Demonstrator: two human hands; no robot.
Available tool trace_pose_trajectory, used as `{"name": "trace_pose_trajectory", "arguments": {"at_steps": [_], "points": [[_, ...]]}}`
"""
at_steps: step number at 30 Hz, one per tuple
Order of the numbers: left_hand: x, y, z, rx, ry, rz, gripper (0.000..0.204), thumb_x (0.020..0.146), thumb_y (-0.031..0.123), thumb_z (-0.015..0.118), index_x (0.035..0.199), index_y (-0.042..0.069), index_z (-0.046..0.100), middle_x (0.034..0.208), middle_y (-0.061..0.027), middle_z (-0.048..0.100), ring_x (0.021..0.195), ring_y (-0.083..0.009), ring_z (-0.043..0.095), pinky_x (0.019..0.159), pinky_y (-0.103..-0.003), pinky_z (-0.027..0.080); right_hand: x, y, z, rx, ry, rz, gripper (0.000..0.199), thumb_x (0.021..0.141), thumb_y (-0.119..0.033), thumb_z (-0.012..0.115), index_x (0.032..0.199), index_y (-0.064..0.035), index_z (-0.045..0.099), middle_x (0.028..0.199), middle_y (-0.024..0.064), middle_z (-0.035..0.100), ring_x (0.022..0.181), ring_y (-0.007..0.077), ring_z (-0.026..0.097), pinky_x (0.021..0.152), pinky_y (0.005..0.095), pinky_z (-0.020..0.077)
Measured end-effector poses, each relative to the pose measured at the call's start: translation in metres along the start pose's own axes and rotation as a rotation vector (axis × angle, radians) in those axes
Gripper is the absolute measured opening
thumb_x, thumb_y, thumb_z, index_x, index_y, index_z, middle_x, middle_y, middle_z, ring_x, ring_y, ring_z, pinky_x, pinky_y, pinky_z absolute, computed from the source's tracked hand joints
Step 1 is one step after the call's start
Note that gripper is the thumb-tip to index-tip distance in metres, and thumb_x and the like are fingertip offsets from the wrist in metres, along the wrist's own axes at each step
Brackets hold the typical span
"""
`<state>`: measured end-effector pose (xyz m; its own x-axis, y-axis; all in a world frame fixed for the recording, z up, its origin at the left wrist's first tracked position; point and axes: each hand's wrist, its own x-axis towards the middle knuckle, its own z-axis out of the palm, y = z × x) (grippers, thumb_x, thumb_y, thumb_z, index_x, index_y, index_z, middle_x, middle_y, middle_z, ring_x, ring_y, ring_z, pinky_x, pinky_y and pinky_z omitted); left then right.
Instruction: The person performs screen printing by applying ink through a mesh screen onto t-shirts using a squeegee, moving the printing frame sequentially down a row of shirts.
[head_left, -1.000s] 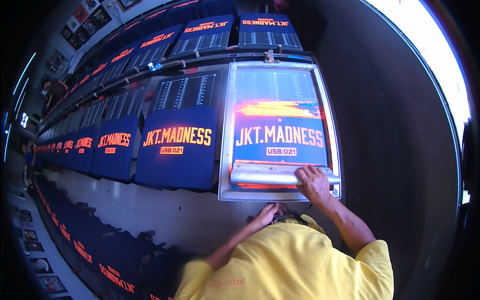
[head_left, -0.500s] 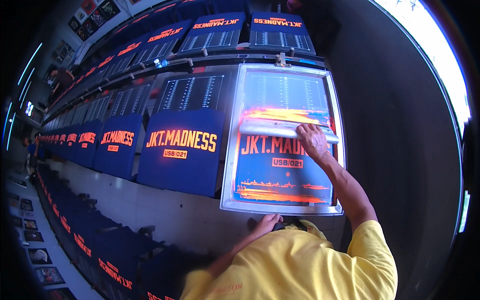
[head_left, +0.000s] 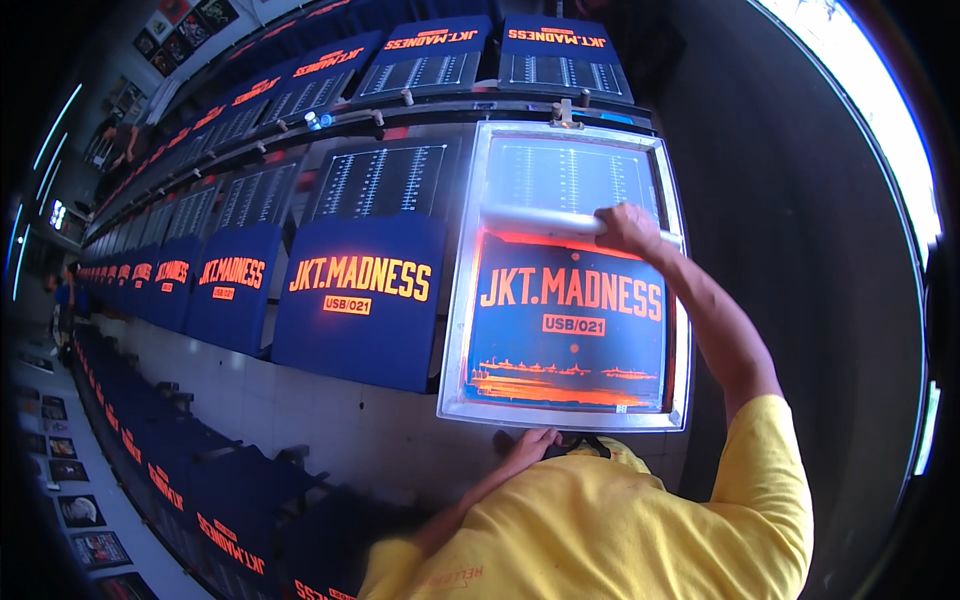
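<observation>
My right hand [head_left: 630, 230] is closed round the right part of a long pale squeegee [head_left: 545, 220], which is blurred by motion. The squeegee lies crosswise over the far half of a metal-framed printing screen [head_left: 560, 416]. Orange lettering shows through the mesh on the near side of the squeegee, above a dark blue fabric. Streaks of orange ink [head_left: 560, 390] lie along the screen's near end. Just below the frame's near edge is my left hand [head_left: 540, 438], its fingers curled and partly hidden; what they hold cannot be made out.
To the left, a row of boards carries blue printed fabric panels [head_left: 360, 290]. Another such row [head_left: 430, 50] stands beyond a dark rail with small bottles [head_left: 318, 121] on it. A hinge clamp [head_left: 565, 112] sits at the screen's far edge. More printed panels [head_left: 230, 540] lie at lower left.
My right hand has pushed the squeegee farther away across the screen, carrying the orange ink from the middle. The lettering beneath is now fully visible. My left hand has stayed in place.
</observation>
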<state>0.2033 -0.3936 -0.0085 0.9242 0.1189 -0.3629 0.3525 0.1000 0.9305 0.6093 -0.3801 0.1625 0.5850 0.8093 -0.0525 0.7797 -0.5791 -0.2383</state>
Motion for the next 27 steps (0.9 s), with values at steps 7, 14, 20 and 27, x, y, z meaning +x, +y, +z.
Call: {"name": "trace_pose_trajectory", "arguments": {"at_steps": [7,14,20,27], "points": [[0.004,0.004,-0.01,-0.004,-0.092,-0.068,0.038,0.106,0.031,0.039,0.089,0.003,0.059,0.09,-0.0029,0.061,0.091,-0.0154,0.054,0.09,-0.03,0.04,0.041,0.028,-0.027,0.249,-0.445,0.131,0.061,0.06,-0.033,0.086,0.113,-0.0048,0.072,0.103,0.0154,0.072,0.088,0.0299,0.07,0.084,0.0362,0.0559],[0.007,-0.005,-0.007,-0.003,-0.091,-0.058,0.043,0.107,0.035,0.037,0.087,0.003,0.058,0.087,-0.0014,0.059,0.089,-0.014,0.052,0.09,-0.03,0.041,-0.052,-0.014,-0.012,0.317,-0.422,-0.126,0.058,0.062,-0.028,0.083,0.113,-0.0036,0.07,0.101,0.0132,0.073,0.088,0.026,0.069,0.085,0.0374,0.0548],[-0.005,0.034,-0.01,-0.112,-0.137,-0.229,0.041,0.107,0.038,0.036,0.085,0.011,0.057,0.077,0.0038,0.051,0.068,-0.0075,0.044,0.064,-0.024,0.038,-0.163,-0.063,0.021,-0.038,-0.219,-0.117,0.026,0.073,-0.022,0.074,0.094,-0.0077,0.067,0.084,0.0114,0.069,0.081,0.0309,0.069,0.076,0.0431,0.0553],[-0.002,0.027,-0.005,-0.513,-0.141,-0.39,0.031,0.106,0.035,0.043,0.088,0.014,0.057,0.07,0.008,0.046,0.05,-0.0021,0.032,0.042,-0.023,0.022,-0.247,-0.098,0.078,-0.128,0.209,-0.197,0.025,0.071,-0.006,0.065,0.095,-0.0073,0.061,0.087,0.0061,0.061,0.092,0.0263,0.061,0.08,0.0382,0.0491]]}}
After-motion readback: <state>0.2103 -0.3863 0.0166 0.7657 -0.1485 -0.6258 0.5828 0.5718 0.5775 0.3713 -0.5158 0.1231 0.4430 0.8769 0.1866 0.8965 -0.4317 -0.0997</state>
